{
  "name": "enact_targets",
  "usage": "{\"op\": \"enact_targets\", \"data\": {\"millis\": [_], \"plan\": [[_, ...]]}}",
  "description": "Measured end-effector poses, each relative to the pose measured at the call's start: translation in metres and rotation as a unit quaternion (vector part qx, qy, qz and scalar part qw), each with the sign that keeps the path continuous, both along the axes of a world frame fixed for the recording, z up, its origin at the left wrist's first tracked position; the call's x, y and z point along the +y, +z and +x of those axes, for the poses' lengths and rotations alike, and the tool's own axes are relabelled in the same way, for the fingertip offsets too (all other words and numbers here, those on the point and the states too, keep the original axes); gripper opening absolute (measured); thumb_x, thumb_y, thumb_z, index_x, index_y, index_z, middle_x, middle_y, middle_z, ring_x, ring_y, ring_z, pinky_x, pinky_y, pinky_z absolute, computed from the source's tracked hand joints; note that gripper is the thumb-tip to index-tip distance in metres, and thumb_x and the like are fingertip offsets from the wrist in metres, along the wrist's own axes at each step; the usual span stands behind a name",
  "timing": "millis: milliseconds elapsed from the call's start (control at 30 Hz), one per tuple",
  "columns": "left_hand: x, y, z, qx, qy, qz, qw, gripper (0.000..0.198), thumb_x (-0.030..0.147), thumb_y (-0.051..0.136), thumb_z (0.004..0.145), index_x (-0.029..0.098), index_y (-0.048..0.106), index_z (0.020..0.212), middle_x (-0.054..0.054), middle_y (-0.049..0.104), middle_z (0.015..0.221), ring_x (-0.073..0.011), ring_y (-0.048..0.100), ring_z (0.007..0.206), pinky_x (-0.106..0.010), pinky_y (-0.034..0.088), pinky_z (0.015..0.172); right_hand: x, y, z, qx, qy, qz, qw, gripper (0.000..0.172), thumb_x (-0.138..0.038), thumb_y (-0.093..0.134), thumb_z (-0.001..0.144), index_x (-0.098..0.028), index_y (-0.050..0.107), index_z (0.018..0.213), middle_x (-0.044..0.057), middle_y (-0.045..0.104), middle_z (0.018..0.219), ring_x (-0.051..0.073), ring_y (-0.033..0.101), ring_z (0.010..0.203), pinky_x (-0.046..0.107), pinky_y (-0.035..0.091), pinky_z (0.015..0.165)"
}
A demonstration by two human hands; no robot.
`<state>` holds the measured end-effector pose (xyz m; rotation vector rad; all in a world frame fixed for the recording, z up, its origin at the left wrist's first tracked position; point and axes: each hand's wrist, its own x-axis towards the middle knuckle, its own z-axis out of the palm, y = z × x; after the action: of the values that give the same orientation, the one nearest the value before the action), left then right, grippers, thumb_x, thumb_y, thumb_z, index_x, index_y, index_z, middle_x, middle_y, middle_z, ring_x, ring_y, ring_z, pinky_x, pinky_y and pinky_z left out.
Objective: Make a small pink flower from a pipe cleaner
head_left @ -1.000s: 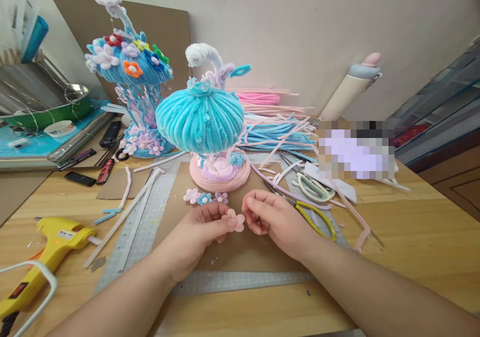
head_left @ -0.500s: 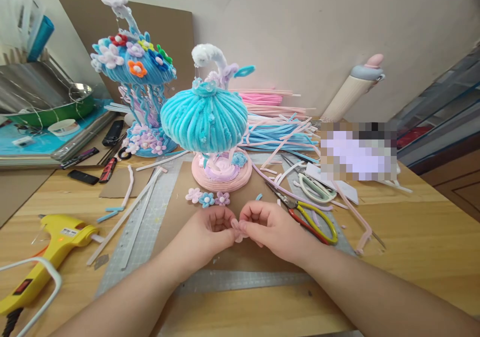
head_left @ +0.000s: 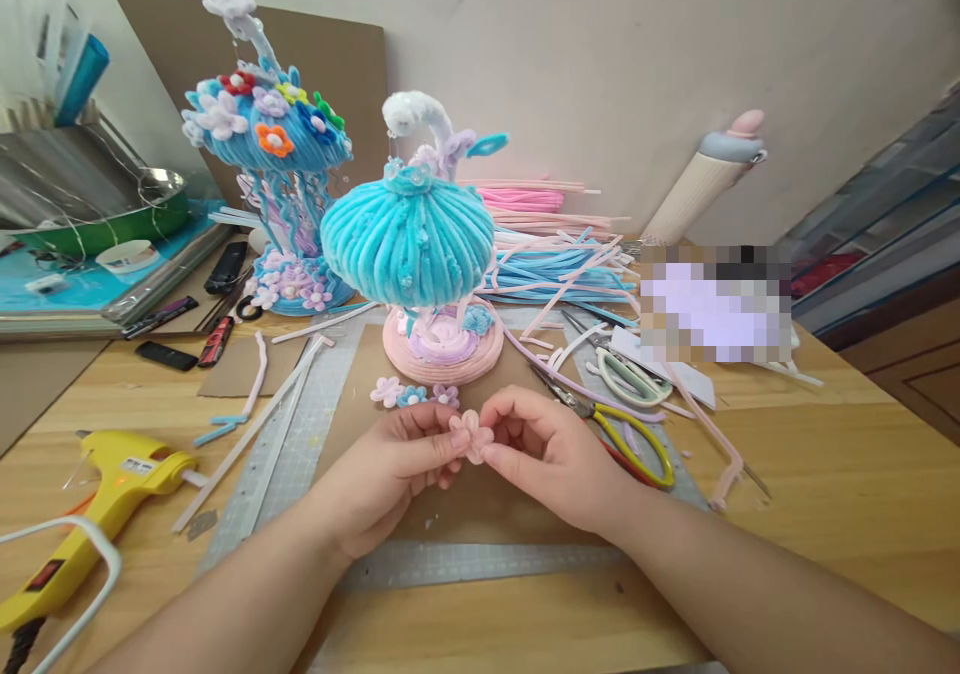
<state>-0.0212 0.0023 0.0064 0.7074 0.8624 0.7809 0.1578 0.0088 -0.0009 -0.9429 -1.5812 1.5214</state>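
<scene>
A small pale pink pipe-cleaner flower (head_left: 472, 437) faces up between my two hands, above the brown cardboard (head_left: 510, 514). My left hand (head_left: 405, 464) pinches its left petal between thumb and fingers. On the other side, my right hand (head_left: 551, 459) has thumb and fingertips closed on its right petals. Just beyond lie three finished flowers: a pink one (head_left: 386, 390), a blue one (head_left: 412, 397) and a purple one (head_left: 445, 396), partly behind my fingers. Behind them stands a turquoise pipe-cleaner lamp (head_left: 409, 239) on a round pink base (head_left: 405, 362).
Yellow-handled pliers (head_left: 637, 439) and green-handled scissors (head_left: 634, 379) lie to the right. A yellow glue gun (head_left: 105, 494) with its cable is at left. A flower-covered blue lamp (head_left: 270, 144) stands at the back, left of bundled pipe cleaners (head_left: 559, 274).
The pink flower has risen slightly and turned its petals toward me. My left hand has rolled over and my right hand has lifted a little; both still pinch the flower.
</scene>
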Motion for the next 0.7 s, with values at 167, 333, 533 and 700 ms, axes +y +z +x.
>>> {"op": "enact_targets", "data": {"millis": [167, 333, 533, 700], "plan": [[-0.0016, 0.0018, 0.0005, -0.028, -0.048, -0.037, 0.998, 0.009, 0.019, 0.068, 0.075, 0.011, 0.066, 0.078, -0.002, 0.062, 0.072, -0.0065, 0.053, 0.059, -0.016, 0.044, 0.055, -0.0027, 0.0007, 0.0017, -0.055, 0.011, 0.078, 0.995, 0.004, -0.020, 0.053, 0.082, -0.018, 0.056, 0.085, 0.000, 0.058, 0.076, 0.008, 0.052, 0.066, 0.021, 0.043, 0.060], [-0.0018, 0.0006, 0.0017, -0.014, -0.066, -0.038, 0.997, 0.012, 0.022, 0.069, 0.075, 0.011, 0.066, 0.076, -0.003, 0.064, 0.071, -0.0064, 0.055, 0.056, -0.016, 0.046, 0.054, -0.0010, 0.0032, 0.0033, -0.108, 0.030, 0.103, 0.988, 0.009, -0.011, 0.052, 0.074, -0.016, 0.056, 0.080, 0.000, 0.057, 0.071, 0.008, 0.050, 0.061, 0.020, 0.043, 0.056], [-0.0019, -0.0027, 0.0029, -0.002, -0.068, -0.053, 0.996, 0.015, 0.024, 0.072, 0.072, 0.010, 0.067, 0.073, -0.003, 0.064, 0.068, -0.0069, 0.056, 0.055, -0.017, 0.048, 0.054, -0.0010, -0.0002, 0.0040, -0.149, 0.037, 0.103, 0.983, 0.011, -0.012, 0.052, 0.073, -0.017, 0.058, 0.080, 0.000, 0.059, 0.071, 0.008, 0.051, 0.060, 0.019, 0.042, 0.055], [-0.0035, -0.0071, 0.0038, -0.014, -0.079, -0.076, 0.994, 0.014, 0.023, 0.071, 0.074, 0.010, 0.067, 0.073, -0.003, 0.063, 0.064, -0.0063, 0.056, 0.053, -0.016, 0.048, 0.054, -0.0009, -0.0027, 0.0049, -0.157, 0.045, 0.104, 0.981, 0.011, -0.010, 0.052, 0.070, -0.017, 0.056, 0.078, -0.001, 0.058, 0.068, 0.007, 0.050, 0.058, 0.018, 0.041, 0.053]]}}
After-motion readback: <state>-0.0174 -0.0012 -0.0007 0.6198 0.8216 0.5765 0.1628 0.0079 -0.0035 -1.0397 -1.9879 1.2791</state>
